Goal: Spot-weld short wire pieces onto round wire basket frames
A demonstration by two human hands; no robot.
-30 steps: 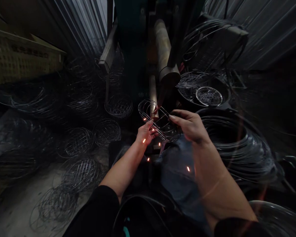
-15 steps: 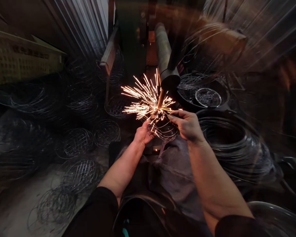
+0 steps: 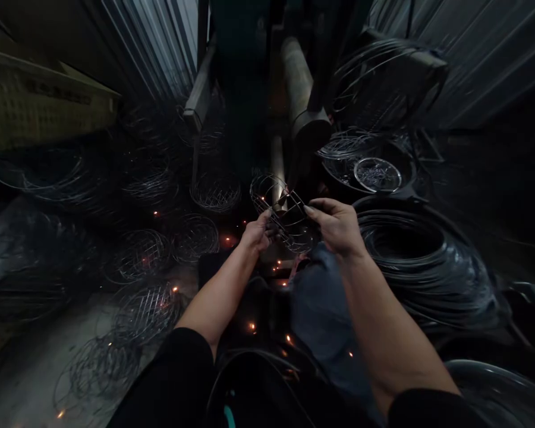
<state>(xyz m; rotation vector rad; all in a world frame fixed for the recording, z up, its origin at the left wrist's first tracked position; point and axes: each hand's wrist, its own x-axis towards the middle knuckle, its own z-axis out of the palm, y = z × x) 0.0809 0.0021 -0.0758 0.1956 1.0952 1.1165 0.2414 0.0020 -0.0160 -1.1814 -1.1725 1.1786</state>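
Between my hands, a round wire basket (image 3: 267, 185) is held against the lower metal rod (image 3: 279, 172) of a machine. My left hand (image 3: 256, 233) grips the basket's near left side, thumb on top. My right hand (image 3: 336, 223) pinches a wire at its right side; whether that is a separate piece or part of the basket I cannot tell. Just above hangs a thick metal cylinder (image 3: 299, 83), an arm of the machine. Small glowing sparks are scattered below my hands and over the floor.
At right lies a large coil of wire (image 3: 405, 261). Behind it a black tub (image 3: 339, 178) holds wire rings and a round dish (image 3: 377, 175) of small metal pieces. Several wire baskets (image 3: 145, 312) lie on the floor at left. A yellow crate (image 3: 49, 101) stands far left.
The bright spray of sparks at the rod has died down to scattered embers, and the scene is darker. More of the wire basket shows around the rod. My hands have hardly moved.
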